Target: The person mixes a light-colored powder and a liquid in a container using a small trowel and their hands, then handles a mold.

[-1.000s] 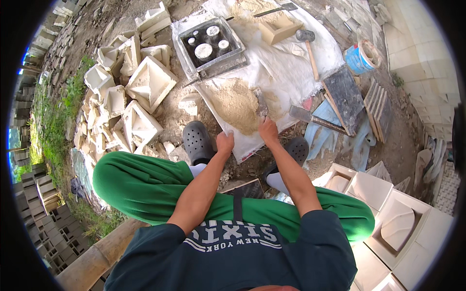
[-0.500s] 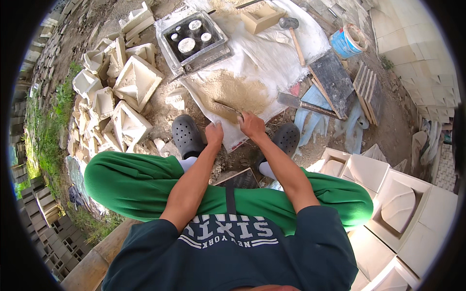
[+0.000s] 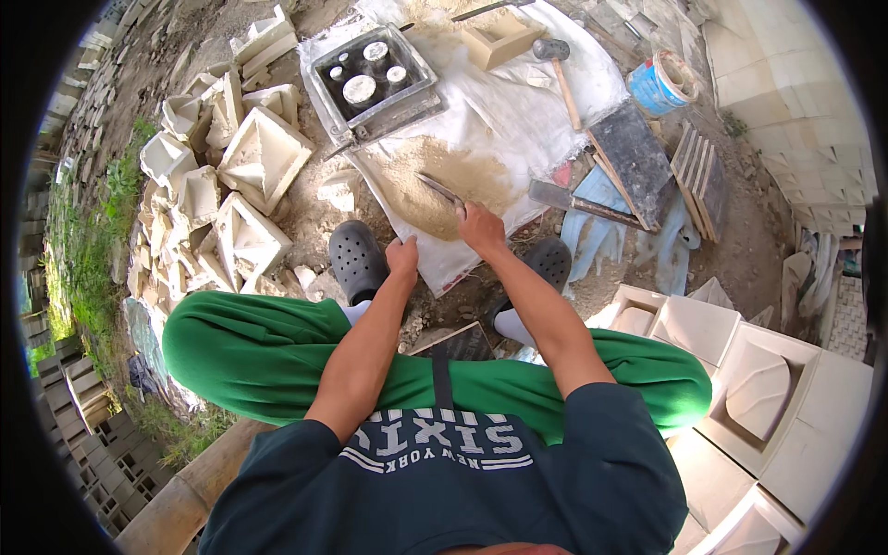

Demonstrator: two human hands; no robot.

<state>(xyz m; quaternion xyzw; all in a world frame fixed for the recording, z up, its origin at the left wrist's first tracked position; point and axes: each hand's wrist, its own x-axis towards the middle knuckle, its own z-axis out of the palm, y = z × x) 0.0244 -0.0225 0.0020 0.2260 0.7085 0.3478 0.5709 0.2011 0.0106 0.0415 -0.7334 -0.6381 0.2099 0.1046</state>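
Between my feet, my left hand (image 3: 401, 255) is closed on the near edge of a white woven sheet (image 3: 527, 120). My right hand (image 3: 481, 229) grips a trowel (image 3: 438, 189), its narrow metal blade pointing forward and left over the heap of tan sand (image 3: 476, 176) on the sheet. How the fingers wrap the trowel's handle is partly hidden. Beyond the sand, a dark square mould box (image 3: 421, 79) with several round, pale-topped posts inside stands on the sheet. A tan cast block (image 3: 499, 42) with a recess lies at the far side, beside a mallet (image 3: 559, 69).
Broken cast blocks (image 3: 264, 162) pile up at the left. To the right are a dark board (image 3: 636, 153), a flat tool with a dark blade (image 3: 551, 194), stacked wooden panels (image 3: 696, 180) and a blue bucket (image 3: 652, 91). Finished cream blocks (image 3: 696, 328) stand near right.
The trowel's blade has swung forward and up over the sand, and my right hand has shifted slightly forward. My left hand has drawn slightly back with the sheet's edge.
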